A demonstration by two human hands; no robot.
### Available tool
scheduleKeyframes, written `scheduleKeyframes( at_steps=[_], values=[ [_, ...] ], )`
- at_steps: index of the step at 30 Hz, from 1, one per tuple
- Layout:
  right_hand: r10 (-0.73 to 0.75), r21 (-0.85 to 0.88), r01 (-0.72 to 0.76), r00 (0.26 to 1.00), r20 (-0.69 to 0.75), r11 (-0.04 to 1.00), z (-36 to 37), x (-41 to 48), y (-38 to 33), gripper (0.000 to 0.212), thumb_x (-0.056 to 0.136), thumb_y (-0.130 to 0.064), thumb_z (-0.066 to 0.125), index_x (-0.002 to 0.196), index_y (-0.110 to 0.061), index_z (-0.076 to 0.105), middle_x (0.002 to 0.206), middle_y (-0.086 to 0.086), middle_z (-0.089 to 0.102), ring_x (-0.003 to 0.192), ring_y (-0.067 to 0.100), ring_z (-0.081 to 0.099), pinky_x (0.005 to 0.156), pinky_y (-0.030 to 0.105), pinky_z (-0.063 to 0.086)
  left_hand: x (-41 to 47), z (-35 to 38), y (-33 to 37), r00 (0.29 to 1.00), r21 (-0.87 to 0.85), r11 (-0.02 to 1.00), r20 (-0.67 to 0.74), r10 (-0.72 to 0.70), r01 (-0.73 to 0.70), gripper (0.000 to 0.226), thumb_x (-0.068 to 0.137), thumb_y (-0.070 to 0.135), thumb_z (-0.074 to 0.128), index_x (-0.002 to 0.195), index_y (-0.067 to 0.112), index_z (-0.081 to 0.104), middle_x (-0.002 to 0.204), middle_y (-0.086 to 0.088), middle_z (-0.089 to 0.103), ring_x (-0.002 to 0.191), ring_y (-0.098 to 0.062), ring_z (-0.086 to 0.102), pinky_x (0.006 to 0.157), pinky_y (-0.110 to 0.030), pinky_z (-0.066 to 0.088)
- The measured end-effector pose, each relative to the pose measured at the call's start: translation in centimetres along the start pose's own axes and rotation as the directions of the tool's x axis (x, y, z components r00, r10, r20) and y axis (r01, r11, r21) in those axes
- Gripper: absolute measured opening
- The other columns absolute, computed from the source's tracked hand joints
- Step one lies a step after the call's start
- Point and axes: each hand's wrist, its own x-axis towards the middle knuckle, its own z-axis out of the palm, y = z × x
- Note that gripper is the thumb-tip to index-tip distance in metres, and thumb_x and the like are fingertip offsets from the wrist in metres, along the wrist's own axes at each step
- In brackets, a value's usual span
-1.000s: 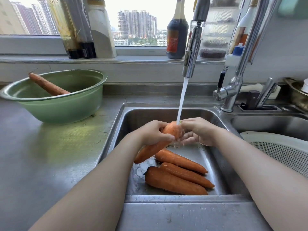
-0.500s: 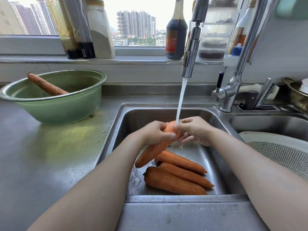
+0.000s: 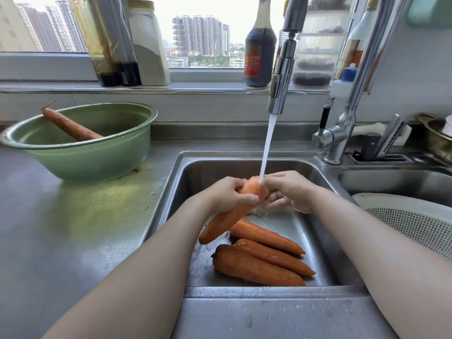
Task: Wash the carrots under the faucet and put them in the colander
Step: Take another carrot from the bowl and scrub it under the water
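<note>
Left hand (image 3: 228, 195): fingers wrapped around the thick upper part of the held carrot (image 3: 230, 214), thumb laid across the front, so a proper closed grip on it.
Right hand (image 3: 289, 190): fingertips pinching at the carrot's top end, other fingers loosely curled underneath; hard to say how tight.
Held carrot: centre of the frame, tilted, fat end up under the water stream (image 3: 267, 145), tip pointing down-left over the sink.
Faucet (image 3: 281, 77): pull-down head in the upper middle, running straight onto the carrot top.
Sink (image 3: 195, 167): steel basin; three more carrots (image 3: 259, 267) lie wet on the bottom, side by side, just below the held one.
Colander (image 3: 415, 223): white, right edge of the frame, in the neighbouring basin, well apart from both hands.
Green bowl (image 3: 80, 157): on the counter at left, one unwashed carrot (image 3: 71, 126) leaning inside it.
</note>
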Motion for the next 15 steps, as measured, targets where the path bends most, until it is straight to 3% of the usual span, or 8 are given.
scheduleKeyframes(
  at_steps=[3,8,15],
  values=[
    [0.012,0.019,-0.012,1.0,-0.004,1.0,-0.3,0.08,0.06,0.016,0.097,-0.006,0.061,0.102,0.001,0.075,0.087,0.02,0.075,0.071,0.03,0.075,0.063,0.037,0.065,0.03,-0.02,0.11,1.0,-0.028,1.0,0.005,-0.005,0.005,0.038,0.09,0.046,0.076,0.125,0.034,0.07,0.102,0.01,0.077,0.093,-0.011,0.074,0.088,-0.037,0.061],
    [0.007,-0.038,-0.008,1.0,-0.014,0.999,0.18,-0.05,0.1,0.015,0.094,-0.011,0.071,0.105,-0.002,0.077,0.087,0.023,0.076,0.067,0.029,0.072,0.061,0.034,0.065,0.22,0.15,0.05,1.0,0.032,0.999,0.007,0.017,-0.017,0.023,0.088,0.045,0.077,0.11,0.039,0.07,0.095,0.011,0.076,0.09,-0.01,0.073,0.086,-0.036,0.061],
    [0.027,0.018,-0.027,1.0,-0.007,0.999,-0.29,-0.02,0.0,0.018,0.098,-0.007,0.06,0.104,0.003,0.073,0.088,0.022,0.074,0.073,0.032,0.075,0.066,0.038,0.066,0.07,0.13,0.3,1.0,-0.009,1.0,0.008,-0.008,0.009,0.04,0.089,0.047,0.076,0.126,0.034,0.069,0.097,0.01,0.076,0.09,-0.01,0.074,0.086,-0.036,0.062]
  ],
)
